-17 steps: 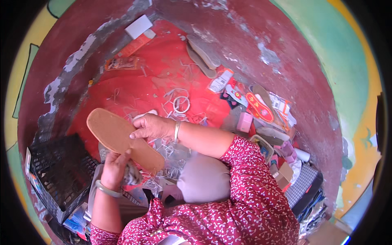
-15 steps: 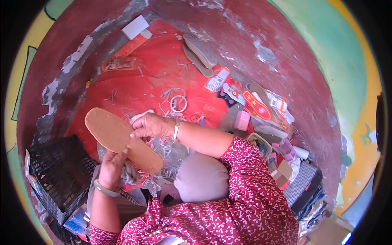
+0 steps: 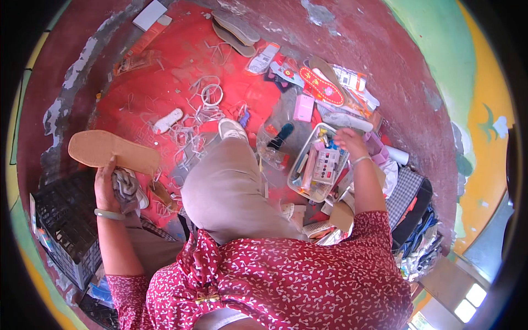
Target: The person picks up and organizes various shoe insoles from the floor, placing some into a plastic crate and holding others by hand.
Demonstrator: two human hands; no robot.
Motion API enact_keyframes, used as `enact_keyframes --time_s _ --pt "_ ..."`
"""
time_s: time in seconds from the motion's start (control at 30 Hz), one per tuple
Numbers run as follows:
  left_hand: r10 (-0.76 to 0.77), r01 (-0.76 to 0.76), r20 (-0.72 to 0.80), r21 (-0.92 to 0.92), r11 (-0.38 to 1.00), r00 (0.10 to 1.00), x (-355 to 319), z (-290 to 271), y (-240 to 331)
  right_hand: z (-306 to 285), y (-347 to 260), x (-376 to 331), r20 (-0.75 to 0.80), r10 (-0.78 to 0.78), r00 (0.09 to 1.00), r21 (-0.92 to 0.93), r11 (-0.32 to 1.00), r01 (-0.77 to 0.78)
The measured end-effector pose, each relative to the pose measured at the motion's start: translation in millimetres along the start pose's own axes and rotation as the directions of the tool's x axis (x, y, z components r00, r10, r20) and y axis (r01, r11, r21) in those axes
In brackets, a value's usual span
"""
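Observation:
A tan insole (image 3: 113, 151) is gripped near its lower edge by my left hand (image 3: 106, 184), the thumb lying on its face and the fingers hidden behind. It is held out to the left, above a grey cloth bundle (image 3: 125, 190). My right hand (image 3: 350, 144) hovers over the far right rim of a pale plastic basket (image 3: 309, 193), fingers loosely apart and nothing visible in them. Inside the basket lie a white box with dark and red marks (image 3: 326, 166), a pink tube-like item (image 3: 309, 168) and other small things.
Left of me stands a black plastic crate (image 3: 71, 220). Shoelaces (image 3: 190, 135) and a small white sole-shaped piece (image 3: 168, 121) litter the red floor sheet (image 3: 137, 88). Patterned insoles (image 3: 322, 86), a pink box (image 3: 303, 108) and grey soles (image 3: 235, 33) lie along the wall.
My right hand has let go of the insole and moved right to the basket. My left hand has carried the insole further left. The view has shifted, showing more of the basket.

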State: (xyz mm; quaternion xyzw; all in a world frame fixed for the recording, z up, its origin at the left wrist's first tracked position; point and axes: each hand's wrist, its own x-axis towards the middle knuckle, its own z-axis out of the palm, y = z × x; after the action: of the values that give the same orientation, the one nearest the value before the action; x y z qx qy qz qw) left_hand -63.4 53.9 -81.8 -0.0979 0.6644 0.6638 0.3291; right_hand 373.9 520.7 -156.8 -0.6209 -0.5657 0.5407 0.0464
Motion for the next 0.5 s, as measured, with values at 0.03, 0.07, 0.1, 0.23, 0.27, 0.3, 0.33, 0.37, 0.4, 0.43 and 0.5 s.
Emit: enact_keyframes --time_s 0.03,0.07,0.1,0.23,0.27,0.3,0.33,0.37,0.4,0.43,0.5 --pt "-0.002 0.002 -0.008 -0.006 1.0 1.0 -1.1 -5.7 -3.3 -12.8 14.6 -5.2 -0.005 0.009 1.0 -0.028 1.0 -0.01" --pt "-0.017 0.016 -0.013 -0.013 1.0 1.0 -1.3 -9.4 -7.3 -24.2 34.5 -10.4 -0.016 0.022 1.0 -0.054 0.998 -0.023" --pt "-0.03 0.03 -0.021 -0.019 0.999 0.999 -2.1 -13.6 -12.2 -31.6 54.7 -14.7 -0.025 0.033 0.999 -0.08 0.996 -0.035" --pt "-0.068 0.068 -0.004 -0.036 0.997 0.998 0.1 -39.1 -33.9 -29.5 137.1 -10.8 0.115 -0.121 0.986 -0.285 0.947 0.15" --pt "-0.065 0.064 -0.031 -0.026 0.998 0.997 -3.0 -40.8 -36.5 -15.3 143.4 -15.2 0.122 -0.093 0.988 -0.392 0.91 0.134" --pt "-0.061 0.06 -0.06 -0.016 0.998 0.996 -6.5 -42.9 -38.8 1.0 148.8 -18.9 0.136 -0.102 0.986 -0.477 0.865 0.155" --pt "-0.048 0.047 -0.086 -0.013 0.999 0.995 -6.9 -44.7 -39.4 17.5 149.0 -25.5 0.146 -0.112 0.983 -0.56 0.81 0.176" --pt "-0.033 0.032 -0.08 -0.017 0.999 0.996 -9.1 -49.0 -39.4 35.6 146.0 -31.0 0.177 -0.158 0.972 -0.615 0.753 0.234" --pt "-0.019 0.017 -0.076 -0.022 1.0 0.997 -11.5 -54.5 -39.6 55.1 139.4 -32.6 0.211 -0.201 0.957 -0.665 0.688 0.291" --pt "-0.01 0.008 -0.072 -0.027 1.0 0.997 -14.3 -60.2 -38.8 75.5 123.8 -36.0 0.206 -0.246 0.947 -0.695 0.645 0.318" --pt "0.018 -0.029 -0.144 -0.079 0.996 0.989 -27.5 -44.4 -33.4 103.5 86.5 -41.8 0.184 -0.324 0.928 -0.761 0.55 0.343"
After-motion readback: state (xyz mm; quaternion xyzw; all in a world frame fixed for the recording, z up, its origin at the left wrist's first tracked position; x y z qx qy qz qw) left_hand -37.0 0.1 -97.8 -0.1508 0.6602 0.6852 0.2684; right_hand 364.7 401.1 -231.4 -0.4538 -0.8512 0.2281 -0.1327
